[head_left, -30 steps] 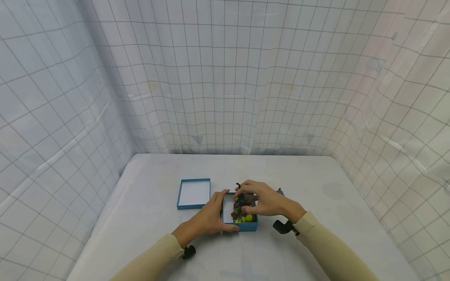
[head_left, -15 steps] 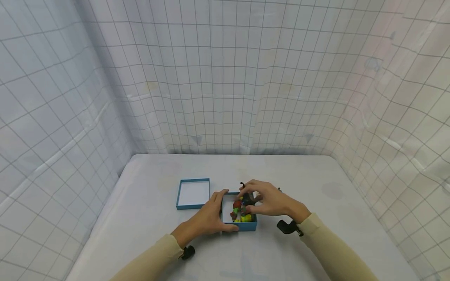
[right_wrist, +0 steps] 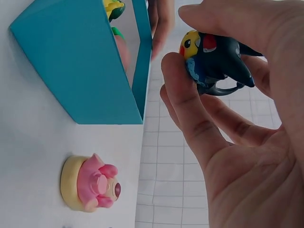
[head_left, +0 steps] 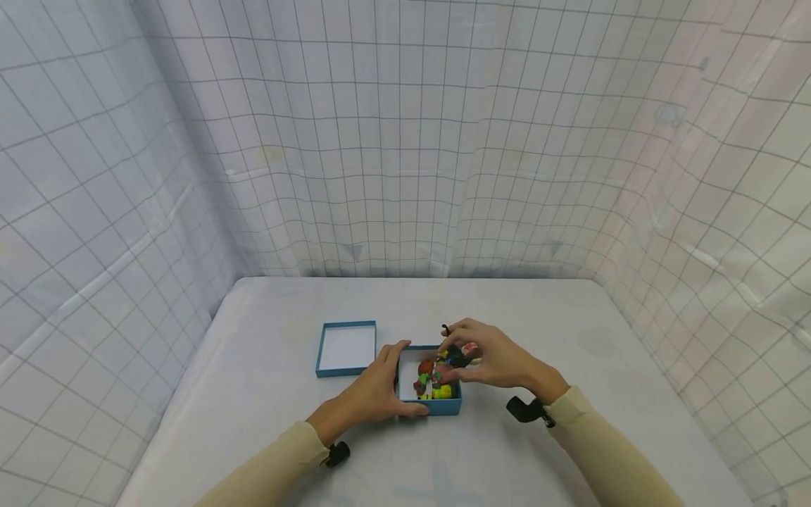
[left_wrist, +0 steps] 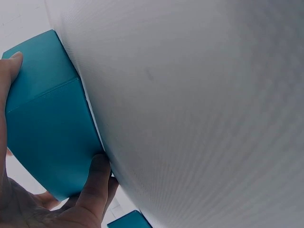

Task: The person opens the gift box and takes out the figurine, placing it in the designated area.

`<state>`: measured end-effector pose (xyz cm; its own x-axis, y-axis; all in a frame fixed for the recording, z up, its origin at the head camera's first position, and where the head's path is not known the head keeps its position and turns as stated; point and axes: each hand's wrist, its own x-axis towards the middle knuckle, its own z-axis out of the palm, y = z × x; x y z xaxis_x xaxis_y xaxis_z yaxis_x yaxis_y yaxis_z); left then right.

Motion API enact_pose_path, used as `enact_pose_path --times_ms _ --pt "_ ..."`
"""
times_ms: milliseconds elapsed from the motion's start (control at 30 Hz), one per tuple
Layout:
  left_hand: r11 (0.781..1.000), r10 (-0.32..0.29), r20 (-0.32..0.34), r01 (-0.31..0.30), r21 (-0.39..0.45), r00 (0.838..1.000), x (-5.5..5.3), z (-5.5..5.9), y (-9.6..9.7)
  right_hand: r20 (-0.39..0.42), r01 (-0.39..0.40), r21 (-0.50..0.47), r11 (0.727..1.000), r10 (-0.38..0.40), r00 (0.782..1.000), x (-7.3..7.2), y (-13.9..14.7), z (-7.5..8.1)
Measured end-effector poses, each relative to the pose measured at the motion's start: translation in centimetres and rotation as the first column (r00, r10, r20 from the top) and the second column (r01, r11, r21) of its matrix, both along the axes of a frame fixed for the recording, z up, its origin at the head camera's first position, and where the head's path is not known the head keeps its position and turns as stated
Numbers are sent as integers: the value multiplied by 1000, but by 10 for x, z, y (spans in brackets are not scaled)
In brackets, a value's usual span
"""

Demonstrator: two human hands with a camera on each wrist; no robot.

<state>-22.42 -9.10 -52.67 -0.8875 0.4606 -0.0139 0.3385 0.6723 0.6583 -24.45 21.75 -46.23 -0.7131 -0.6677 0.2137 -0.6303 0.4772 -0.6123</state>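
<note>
Blue-sided open box on white worktop, roughly midway between left and right edges, well in from far edge. Inside, small figures crowded into right part: red-orange item, yellow figure by near wall; left part of box floor showing white. Left hand: curved round left side of box, thumb along near wall, fingertips at far left corner. Right hand: pinching dark figure with yellow face between thumb and fingers, held up at far right corner of box, apart from rim in right wrist view. Pink figure on cream base, on worktop beyond right side of box, near but apart. Shallow blue-rimmed tray left of box, set farther toward far edge; near right corner of tray just beside left hand, little room between. Ample room for moving: wide stretches of worktop from right hand to right edge, from tray to left edge, from box to far edge. Beyond far edge, pale grid-lined sheeting.
</note>
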Motion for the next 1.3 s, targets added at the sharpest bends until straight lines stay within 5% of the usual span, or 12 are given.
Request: enact_pose_path --times_ms 567,1300 --pt "1000 12 19 -12 12 1000 2 4 1 -39 79 -15 997 -80 996 8 29 0" --pt "1000 14 18 -15 14 1000 2 2 1 36 132 -19 991 -131 991 13 47 -8"
